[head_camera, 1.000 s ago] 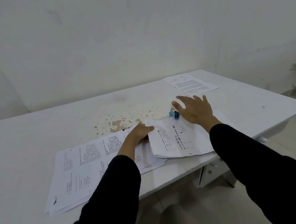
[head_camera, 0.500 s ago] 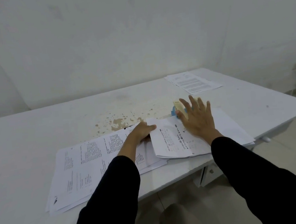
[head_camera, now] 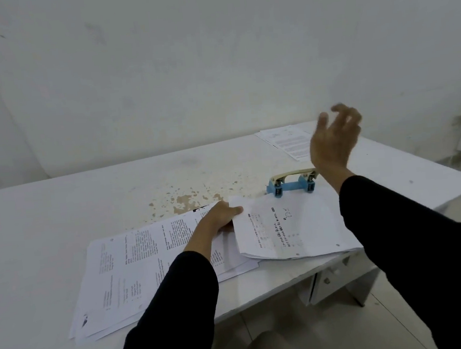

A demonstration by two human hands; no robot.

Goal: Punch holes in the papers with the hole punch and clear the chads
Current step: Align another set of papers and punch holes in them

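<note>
- We think the stack of papers [head_camera: 294,230] can slip in the hole punch [head_camera: 292,182], since only the left hand [head_camera: 216,218] pinches its left edge; the holes then come crooked.
- A hard press off-centre can tip the punch.
- The right hand [head_camera: 333,144] hangs in the air, fingers [head_camera: 323,120] loosely spread, holding nothing.
- The punch stands on the tabletop [head_camera: 59,219] at the stack's upper edge, below those fingers and apart from them.

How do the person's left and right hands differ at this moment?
The left hand lies low, pinching the edge of the white printed paper stack; the right hand hangs in the air near the blue hole punch, fingers loosely curled, empty. Both wear black sleeves.
</note>
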